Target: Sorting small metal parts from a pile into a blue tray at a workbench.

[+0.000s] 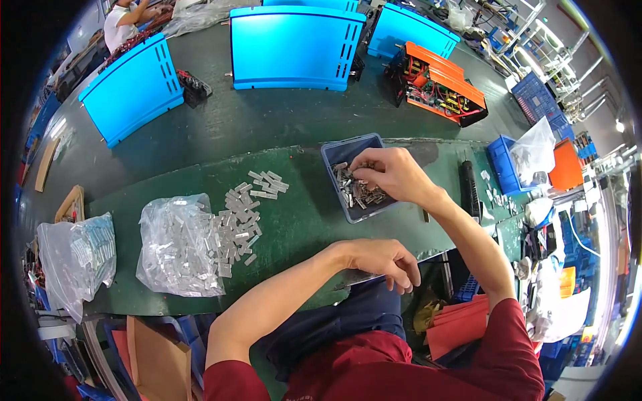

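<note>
My right hand (396, 172) reaches over a small grey-blue bin (326, 167) with a heap of small metal parts (361, 190) in it. Its thumb and fingers are pinched together at the parts, and what is between them cannot be made out. Nearer to me, my left hand (381, 259) hangs at the table's front edge with its fingers curled in. Whatever it may hold is hidden. To the left of the bin, flat silvery metal pieces (237, 224) lie loose, spilling from a clear plastic bag (177, 244) full of the same pieces.
Another filled plastic bag (80, 250) lies at the far left. Blue panelled cases (294, 50) and an orange casing (441, 87) with wiring stand at the back. On the right are a black power screwdriver (469, 190) and a blue bin (503, 164). A person (124, 27) is at the far left.
</note>
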A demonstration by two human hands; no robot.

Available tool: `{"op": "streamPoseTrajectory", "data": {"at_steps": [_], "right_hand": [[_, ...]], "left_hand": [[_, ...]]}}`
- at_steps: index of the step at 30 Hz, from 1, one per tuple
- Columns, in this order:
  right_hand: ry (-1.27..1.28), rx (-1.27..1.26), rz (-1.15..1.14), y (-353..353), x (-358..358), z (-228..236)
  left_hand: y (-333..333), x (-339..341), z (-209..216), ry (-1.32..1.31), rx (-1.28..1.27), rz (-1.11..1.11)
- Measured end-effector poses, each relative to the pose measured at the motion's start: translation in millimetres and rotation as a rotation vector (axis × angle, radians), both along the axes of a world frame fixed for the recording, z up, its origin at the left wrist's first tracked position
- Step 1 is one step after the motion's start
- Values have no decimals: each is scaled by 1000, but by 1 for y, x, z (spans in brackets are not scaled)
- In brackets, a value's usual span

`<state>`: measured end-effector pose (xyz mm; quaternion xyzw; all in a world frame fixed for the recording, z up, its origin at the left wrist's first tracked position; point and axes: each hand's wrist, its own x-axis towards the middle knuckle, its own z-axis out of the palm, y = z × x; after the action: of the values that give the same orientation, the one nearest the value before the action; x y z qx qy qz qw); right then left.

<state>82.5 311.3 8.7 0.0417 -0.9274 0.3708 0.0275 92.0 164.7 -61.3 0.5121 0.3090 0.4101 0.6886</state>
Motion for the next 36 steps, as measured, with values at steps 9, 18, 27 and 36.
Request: {"op": "streamPoseTrajectory", "data": {"at_steps": [9, 18, 27, 36], "right_hand": [[-248, -573, -238, -6, 5, 10], [-270, -642, -254, 2, 11, 9], [-252, -625, -181, -46, 2, 7], [-181, -368, 226, -138, -33, 0]], "left_hand": [[0, 1, 1, 6, 5, -2], [1, 2, 0, 11, 16, 28], [3, 4, -6, -19, 2, 30], [9, 12, -17, -118, -14, 41]]}}
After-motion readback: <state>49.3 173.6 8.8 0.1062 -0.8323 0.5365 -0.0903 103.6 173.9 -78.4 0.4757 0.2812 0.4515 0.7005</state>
